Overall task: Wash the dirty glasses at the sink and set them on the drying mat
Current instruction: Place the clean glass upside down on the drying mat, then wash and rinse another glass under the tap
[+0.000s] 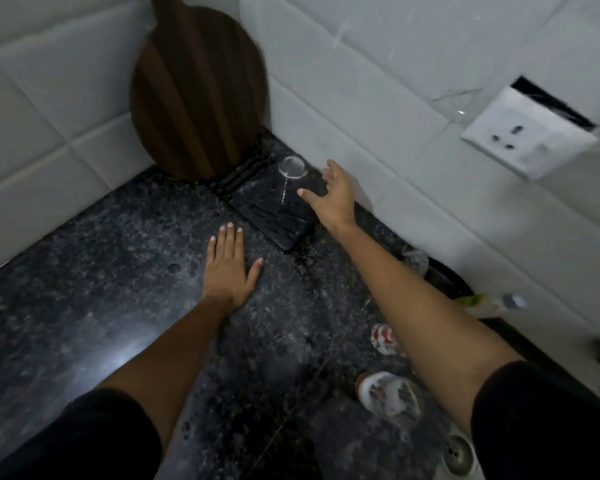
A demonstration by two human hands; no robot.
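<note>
Here, I am watching from the head camera as both arms are reaching out over the dark counter (84,271). Starting at the left, my left hand (227,268) is lying flat on the stone, palm down, fingers straight and slightly spread, holding nothing. Up and behind it, a round wooden board (198,95) is leaning into the tiled corner, its lower edge touching the counter.

Just right of the left hand's fingertips, the black mat (274,220) is lying along the wall. A clear glass (292,167) is standing on its far end, just in front of the board; I cannot tell which way up it is standing.

My right hand (333,195) is hovering over the mat's right side, near the glass but apart from it. Its fingers are stretched and relaxed, thumb pointing toward the glass, and it is gripping nothing.

Under my right forearm, nearer to me, two dirty glasses are waiting on the counter: a small one (383,339) with red markings, partly hidden by the arm, and a bigger one (392,398) lying tilted beside it. Right of that forearm, a bottle (489,303) is lying near the wall, blurred. Higher on the wall, a white socket (527,133) is sitting well away from the hand. At the bottom right, a sink drain (459,453) is showing.
</note>
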